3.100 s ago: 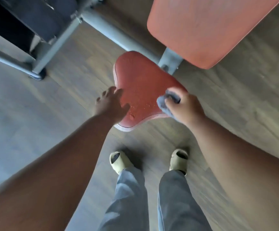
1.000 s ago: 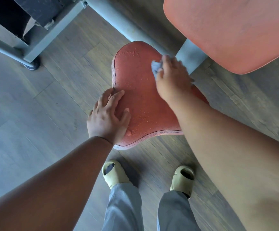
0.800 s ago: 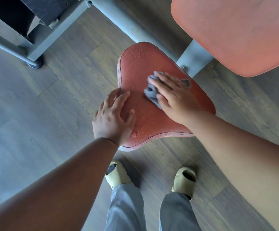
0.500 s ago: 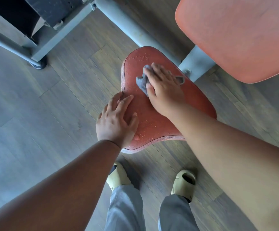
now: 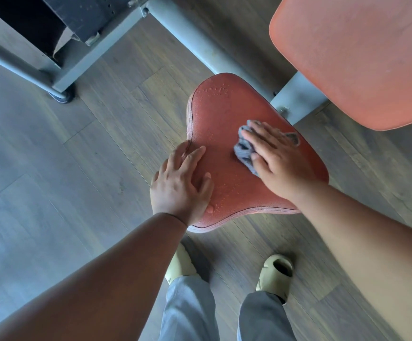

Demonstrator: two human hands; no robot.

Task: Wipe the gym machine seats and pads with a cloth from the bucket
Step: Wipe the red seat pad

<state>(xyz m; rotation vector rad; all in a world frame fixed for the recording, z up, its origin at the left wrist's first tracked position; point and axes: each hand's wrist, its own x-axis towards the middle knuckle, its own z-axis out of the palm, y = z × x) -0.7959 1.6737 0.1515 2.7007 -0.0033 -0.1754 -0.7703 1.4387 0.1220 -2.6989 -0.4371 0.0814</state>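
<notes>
The right hand (image 5: pixel 277 163) lies flat on a crumpled grey cloth (image 5: pixel 245 150), its fingers straight and spread, pressing the cloth onto the red seat (image 5: pixel 224 114) of the gym machine. The cloth sits on the right half of the seat, its edges showing past the fingertips and beside the thumb. The left hand (image 5: pixel 181 185) rests palm down on the seat's left edge, fingers extended and relaxed, holding nothing. Water droplets (image 5: pixel 212 91) bead on the seat's far end and near its front rim. A larger red back pad (image 5: pixel 352 55) stands just behind the seat to the right, carried on a grey metal frame (image 5: pixel 182 28). Below the seat, on the wooden floor (image 5: pixel 77 156), the person's feet wear pale slides (image 5: pixel 275 271) under grey trousers (image 5: pixel 190 308).
</notes>
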